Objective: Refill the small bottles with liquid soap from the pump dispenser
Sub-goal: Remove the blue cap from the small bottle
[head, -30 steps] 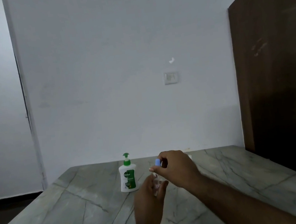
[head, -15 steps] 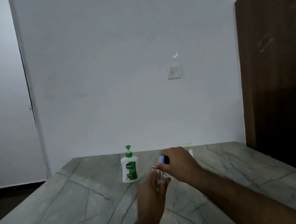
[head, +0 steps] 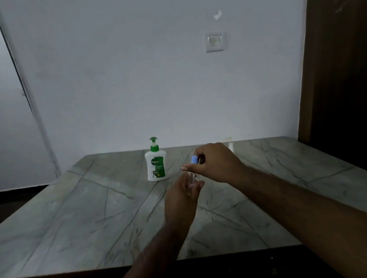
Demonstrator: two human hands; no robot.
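Observation:
A white pump dispenser (head: 155,164) with a green pump head and green label stands upright at the back middle of the table. Just right of it, my left hand (head: 180,201) grips a small clear bottle (head: 191,180), most of it hidden by my fingers. My right hand (head: 214,161) is above the bottle and pinches its light blue cap (head: 193,159) between thumb and fingers. I cannot tell whether the cap sits on the bottle's neck or is lifted off it.
The grey marble table (head: 95,216) reaches back to a white wall. A dark wooden panel (head: 348,76) stands at the right. A small white object (head: 231,146) stands at the table's back edge, right of my hands. The near table edge is dark.
The view has tilted down, showing more of the table and its near edge. Both hands stay on the small bottle and its cap, which sits slightly higher above my left hand.

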